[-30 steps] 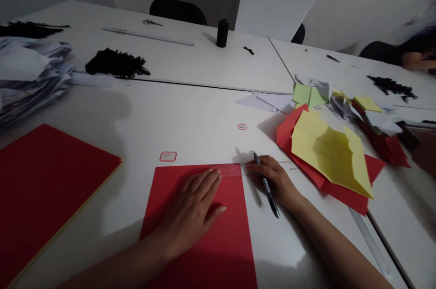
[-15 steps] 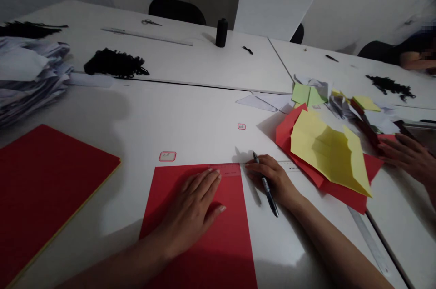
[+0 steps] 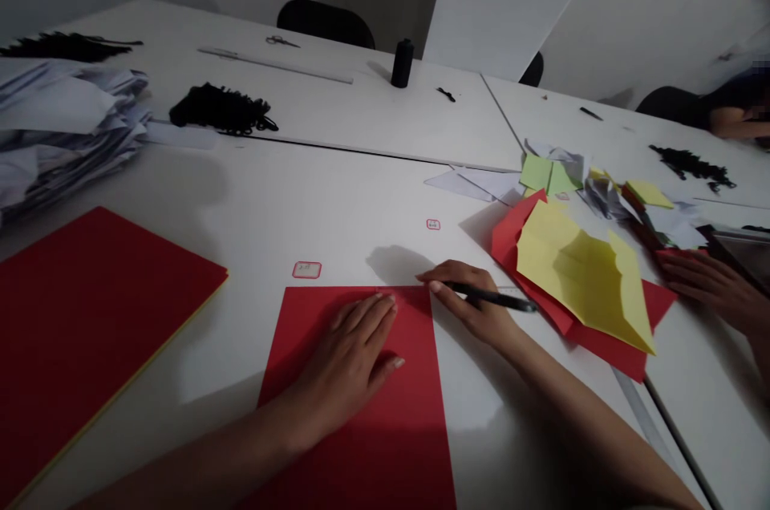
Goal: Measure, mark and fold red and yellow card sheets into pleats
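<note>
My left hand [image 3: 346,362] lies flat on a sheet of red paper [image 3: 403,430], fingers together and thumb out, its fingertips close to the top edge. A clear ruler [image 3: 510,293] lies along that edge; my right hand covers part of it. In my right hand [image 3: 472,305] a dark pen [image 3: 502,299] is gripped between thumb and fingers, its barrel slanting to the right. The fingertips of this hand are at the paper's top right corner, and the pen's tip is hidden there. A small red-framed label [image 3: 306,270] sits just above the sheet.
A red paper stack [image 3: 102,317] with yellow edges lies left. Folded yellow paper [image 3: 581,269] and red paper rest right, beside another person's hand [image 3: 715,289]. Crumpled white papers [image 3: 72,125], black cord bundles [image 3: 220,107], a black spool [image 3: 403,63] and scissors [image 3: 281,41] are farther back.
My right hand has turned and moved slightly left to the paper's corner; the pen has swung from steep to nearly level. My left hand stays flat on the sheet. The view has shifted slightly.
</note>
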`<move>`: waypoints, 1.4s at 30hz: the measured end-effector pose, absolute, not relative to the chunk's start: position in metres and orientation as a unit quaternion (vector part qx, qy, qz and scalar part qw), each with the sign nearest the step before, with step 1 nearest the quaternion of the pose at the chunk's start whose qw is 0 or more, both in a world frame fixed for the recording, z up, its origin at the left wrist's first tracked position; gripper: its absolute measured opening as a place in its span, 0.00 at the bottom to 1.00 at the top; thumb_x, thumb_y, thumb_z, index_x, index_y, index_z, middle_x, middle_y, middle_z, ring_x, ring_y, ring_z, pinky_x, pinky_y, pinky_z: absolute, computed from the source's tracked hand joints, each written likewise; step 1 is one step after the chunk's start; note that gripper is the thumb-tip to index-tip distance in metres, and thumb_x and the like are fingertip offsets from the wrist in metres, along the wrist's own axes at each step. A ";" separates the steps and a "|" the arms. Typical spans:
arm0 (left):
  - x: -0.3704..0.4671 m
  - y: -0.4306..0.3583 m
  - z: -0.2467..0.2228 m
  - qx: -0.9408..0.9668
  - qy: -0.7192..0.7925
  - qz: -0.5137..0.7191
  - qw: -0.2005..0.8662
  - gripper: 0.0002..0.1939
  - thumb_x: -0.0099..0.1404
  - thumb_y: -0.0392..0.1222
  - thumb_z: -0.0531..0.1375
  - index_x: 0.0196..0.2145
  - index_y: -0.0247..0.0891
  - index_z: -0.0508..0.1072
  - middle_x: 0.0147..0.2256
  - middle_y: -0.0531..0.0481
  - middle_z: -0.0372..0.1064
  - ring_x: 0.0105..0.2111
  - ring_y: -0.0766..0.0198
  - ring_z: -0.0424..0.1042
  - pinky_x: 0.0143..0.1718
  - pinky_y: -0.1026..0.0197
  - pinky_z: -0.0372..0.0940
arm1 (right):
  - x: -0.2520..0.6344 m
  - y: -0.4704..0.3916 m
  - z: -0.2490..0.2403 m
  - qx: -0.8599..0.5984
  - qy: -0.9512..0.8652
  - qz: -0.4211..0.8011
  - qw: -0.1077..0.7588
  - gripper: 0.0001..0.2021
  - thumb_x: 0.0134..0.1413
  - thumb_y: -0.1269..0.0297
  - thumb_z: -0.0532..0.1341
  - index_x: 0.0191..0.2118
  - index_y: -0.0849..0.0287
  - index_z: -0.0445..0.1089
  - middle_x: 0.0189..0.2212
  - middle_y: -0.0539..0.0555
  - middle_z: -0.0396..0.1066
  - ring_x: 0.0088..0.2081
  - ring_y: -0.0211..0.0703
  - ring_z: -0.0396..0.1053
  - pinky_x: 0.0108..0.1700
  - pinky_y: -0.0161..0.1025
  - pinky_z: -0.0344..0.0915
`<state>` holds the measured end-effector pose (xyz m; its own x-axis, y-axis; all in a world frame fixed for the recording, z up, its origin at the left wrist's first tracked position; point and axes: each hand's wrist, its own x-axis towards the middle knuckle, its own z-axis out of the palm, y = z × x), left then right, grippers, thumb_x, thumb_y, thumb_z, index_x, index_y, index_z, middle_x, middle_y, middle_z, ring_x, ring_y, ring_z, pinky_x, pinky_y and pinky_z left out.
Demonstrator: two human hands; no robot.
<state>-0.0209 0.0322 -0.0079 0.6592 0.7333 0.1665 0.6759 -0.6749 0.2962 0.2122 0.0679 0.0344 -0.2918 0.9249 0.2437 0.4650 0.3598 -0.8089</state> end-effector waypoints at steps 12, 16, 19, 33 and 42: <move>-0.019 0.030 -0.002 0.903 0.389 0.148 0.104 0.27 0.69 0.50 0.53 0.62 0.35 0.57 0.61 0.43 0.58 0.61 0.53 0.57 0.60 0.48 0.57 | 0.162 0.116 0.007 -0.440 -0.673 0.464 0.371 0.12 0.51 0.61 0.64 0.25 0.57 0.61 0.19 0.44 0.60 0.22 0.32 0.56 0.24 0.32 0.53; -0.019 0.030 -0.003 0.902 0.392 0.147 0.102 0.27 0.69 0.49 0.53 0.62 0.34 0.57 0.61 0.43 0.58 0.61 0.52 0.56 0.60 0.47 0.57 | 0.164 0.114 0.004 -0.447 -0.681 0.452 0.365 0.11 0.52 0.62 0.63 0.25 0.57 0.60 0.19 0.44 0.59 0.22 0.33 0.55 0.25 0.32 0.53; -0.019 0.029 -0.003 0.904 0.390 0.142 0.105 0.27 0.70 0.49 0.53 0.62 0.35 0.56 0.62 0.44 0.57 0.61 0.53 0.56 0.60 0.47 0.56 | 0.164 0.115 0.004 -0.450 -0.683 0.448 0.362 0.11 0.52 0.62 0.62 0.25 0.57 0.60 0.19 0.44 0.59 0.22 0.33 0.55 0.25 0.33 0.53; -0.019 0.030 -0.002 0.898 0.393 0.151 0.126 0.28 0.70 0.49 0.52 0.64 0.38 0.53 0.62 0.44 0.56 0.62 0.53 0.55 0.62 0.47 0.54 | 0.164 0.114 0.002 -0.457 -0.688 0.441 0.351 0.11 0.52 0.61 0.62 0.25 0.57 0.60 0.20 0.45 0.59 0.23 0.33 0.55 0.25 0.33 0.53; -0.019 0.030 -0.002 0.901 0.393 0.141 0.117 0.28 0.70 0.50 0.52 0.63 0.36 0.55 0.62 0.44 0.56 0.62 0.53 0.56 0.60 0.47 0.56 | 0.164 0.114 0.002 -0.454 -0.691 0.440 0.352 0.12 0.53 0.61 0.62 0.25 0.57 0.60 0.20 0.45 0.58 0.22 0.33 0.54 0.25 0.33 0.53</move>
